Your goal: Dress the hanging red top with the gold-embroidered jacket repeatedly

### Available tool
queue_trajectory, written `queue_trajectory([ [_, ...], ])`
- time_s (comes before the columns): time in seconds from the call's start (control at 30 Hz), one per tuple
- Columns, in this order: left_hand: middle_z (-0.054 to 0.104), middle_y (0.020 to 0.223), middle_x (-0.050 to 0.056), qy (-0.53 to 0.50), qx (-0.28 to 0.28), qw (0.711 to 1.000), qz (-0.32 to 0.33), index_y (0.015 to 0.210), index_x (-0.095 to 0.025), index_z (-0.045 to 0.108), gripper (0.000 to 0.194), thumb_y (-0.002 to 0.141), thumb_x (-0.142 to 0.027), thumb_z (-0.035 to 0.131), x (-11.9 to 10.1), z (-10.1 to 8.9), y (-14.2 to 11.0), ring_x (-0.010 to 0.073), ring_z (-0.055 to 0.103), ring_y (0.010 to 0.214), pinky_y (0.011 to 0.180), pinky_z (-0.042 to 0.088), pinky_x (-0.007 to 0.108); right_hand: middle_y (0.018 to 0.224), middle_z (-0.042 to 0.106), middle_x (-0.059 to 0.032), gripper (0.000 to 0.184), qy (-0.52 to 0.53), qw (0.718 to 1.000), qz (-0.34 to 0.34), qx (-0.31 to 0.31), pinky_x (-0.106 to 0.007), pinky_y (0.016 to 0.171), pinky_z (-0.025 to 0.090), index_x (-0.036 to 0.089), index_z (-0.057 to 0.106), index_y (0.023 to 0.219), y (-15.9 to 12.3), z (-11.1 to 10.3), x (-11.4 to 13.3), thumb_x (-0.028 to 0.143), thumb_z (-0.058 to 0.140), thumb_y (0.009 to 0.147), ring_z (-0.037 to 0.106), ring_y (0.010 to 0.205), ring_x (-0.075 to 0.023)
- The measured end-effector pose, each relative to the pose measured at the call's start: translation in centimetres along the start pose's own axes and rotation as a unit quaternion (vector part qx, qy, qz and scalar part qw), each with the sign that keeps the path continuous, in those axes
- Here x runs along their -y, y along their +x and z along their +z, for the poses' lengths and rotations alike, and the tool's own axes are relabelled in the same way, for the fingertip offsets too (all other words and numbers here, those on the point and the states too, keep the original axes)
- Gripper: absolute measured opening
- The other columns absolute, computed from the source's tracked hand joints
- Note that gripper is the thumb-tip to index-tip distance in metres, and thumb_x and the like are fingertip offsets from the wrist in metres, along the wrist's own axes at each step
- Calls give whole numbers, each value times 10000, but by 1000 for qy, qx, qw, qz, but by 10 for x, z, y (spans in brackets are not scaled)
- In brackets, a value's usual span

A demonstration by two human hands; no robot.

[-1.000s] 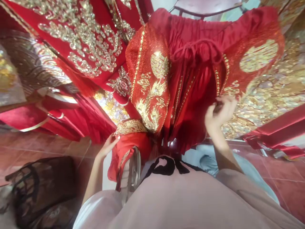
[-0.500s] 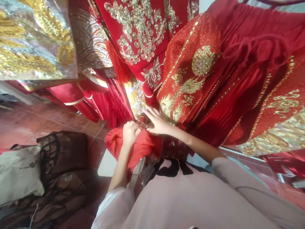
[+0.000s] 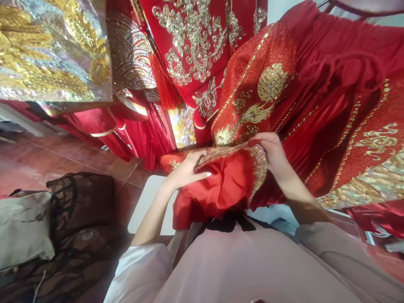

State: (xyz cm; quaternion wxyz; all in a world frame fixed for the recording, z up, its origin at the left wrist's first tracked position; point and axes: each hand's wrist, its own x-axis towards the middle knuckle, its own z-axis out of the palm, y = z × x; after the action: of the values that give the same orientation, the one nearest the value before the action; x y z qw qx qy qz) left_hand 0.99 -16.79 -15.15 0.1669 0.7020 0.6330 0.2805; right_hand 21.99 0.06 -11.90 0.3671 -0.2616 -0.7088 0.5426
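Note:
Across my lap, a red cloth panel with gold trim (image 3: 221, 189) is turned up, its plain red underside toward me. My left hand (image 3: 184, 172) has the trimmed edge between its thumb and fingers, the thumb stretched over the underside. At the panel's other end, my right hand (image 3: 274, 153) pinches the gold-trimmed corner; some of its fingertips are hidden behind the cloth. Just beyond hangs a red skirt with gold embroidery (image 3: 252, 88), its pleats (image 3: 341, 109) spreading to the right. The panel seems to belong to this skirt, though the join is hidden.
A red garment with crystal beading (image 3: 195, 42) and a red tassel (image 3: 162, 82) hang ahead. Gold-and-silver sequined cloth (image 3: 57, 54) hangs at upper left. A white stool seat (image 3: 151, 202) is beside my left arm. Dark brown bags (image 3: 85, 206) lie on the tiled floor.
My hands have moved apart, the right one well to the right. The bunched red cloth is now spread between them, showing its gold-trimmed edge.

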Motion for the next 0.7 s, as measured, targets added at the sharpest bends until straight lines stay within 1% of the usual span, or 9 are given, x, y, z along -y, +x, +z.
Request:
queue_trajectory([
  [0.13, 635, 1147, 125, 40, -67, 990, -116, 1134, -165, 597, 391, 861, -425, 493, 13, 10, 11, 297, 568, 1108, 975, 422, 438, 561, 581, -8, 160, -30, 995, 7, -94, -225, 446, 398, 182, 586, 600, -1, -39, -2, 193, 456, 693, 507, 462, -116],
  [0.27, 687, 830, 65, -126, -196, 954, -190, 880, -160, 666, 294, 792, -376, 486, 0, -10, 24, 262, 643, 831, 809, 507, 382, 612, 611, -12, 155, -95, 987, -10, -131, -266, 588, 485, 164, 611, 648, -12, -44, -11, 209, 480, 718, 574, 566, -134],
  [0.33, 679, 783, 44, -236, -253, 920, -184, 814, -163, 670, 244, 716, -341, 535, -13, -30, 30, 242, 643, 799, 777, 525, 362, 887, 682, -66, 232, -106, 986, -19, -125, -328, 775, 515, 160, 656, 918, -33, -28, -17, 269, 515, 769, 641, 837, -178],
  [0.37, 672, 754, 38, -273, -269, 905, -187, 772, -167, 667, 212, 683, -323, 554, -20, -39, 32, 235, 643, 782, 758, 533, 355, 1098, 650, -103, 378, -102, 990, -13, -102, -361, 862, 501, 171, 604, 1129, -48, -16, -21, 322, 544, 788, 615, 1017, -203],
  [0.43, 656, 705, 32, -313, -286, 883, -201, 700, -179, 651, 150, 646, -293, 571, -37, -54, 34, 225, 646, 749, 714, 543, 345, 1468, 356, -143, 835, -79, 996, 30, 17, -413, 974, 456, 228, 242, 1472, -80, 14, -34, 430, 629, 760, 411, 1320, -246],
  [0.5, 645, 680, 29, -321, -299, 873, -214, 674, -192, 639, 124, 647, -285, 561, -52, -59, 35, 222, 646, 730, 658, 544, 337, 1555, 112, -159, 1131, -117, 981, 75, 138, -476, 1099, 322, 217, -7, 1519, -106, 48, -52, 470, 717, 687, 179, 1435, -280],
  [0.53, 643, 679, 28, -316, -311, 870, -216, 679, -199, 637, 126, 656, -288, 551, -59, -60, 35, 222, 646, 728, 632, 542, 335, 1558, 55, -178, 1187, -141, 974, 77, 160, -492, 1130, 266, 180, -44, 1517, -113, 65, -62, 461, 735, 667, 113, 1446, -295],
  [0.6, 644, 691, 25, -303, -338, 866, -210, 701, -210, 637, 135, 669, -297, 538, -69, -58, 34, 223, 643, 728, 599, 533, 338, 1548, 67, -208, 1174, -195, 968, 60, 143, -504, 1161, 200, 111, -27, 1514, -112, 91, -81, 404, 733, 670, 89, 1447, -312],
  [0.7, 642, 695, 9, -278, -385, 861, -183, 721, -228, 633, 114, 661, -280, 551, -77, -56, 30, 224, 629, 712, 597, 521, 352, 1477, 293, -225, 865, -264, 961, 39, 75, -516, 1141, 257, 82, 181, 1483, -86, 109, -100, 281, 617, 763, 284, 1386, -327],
])
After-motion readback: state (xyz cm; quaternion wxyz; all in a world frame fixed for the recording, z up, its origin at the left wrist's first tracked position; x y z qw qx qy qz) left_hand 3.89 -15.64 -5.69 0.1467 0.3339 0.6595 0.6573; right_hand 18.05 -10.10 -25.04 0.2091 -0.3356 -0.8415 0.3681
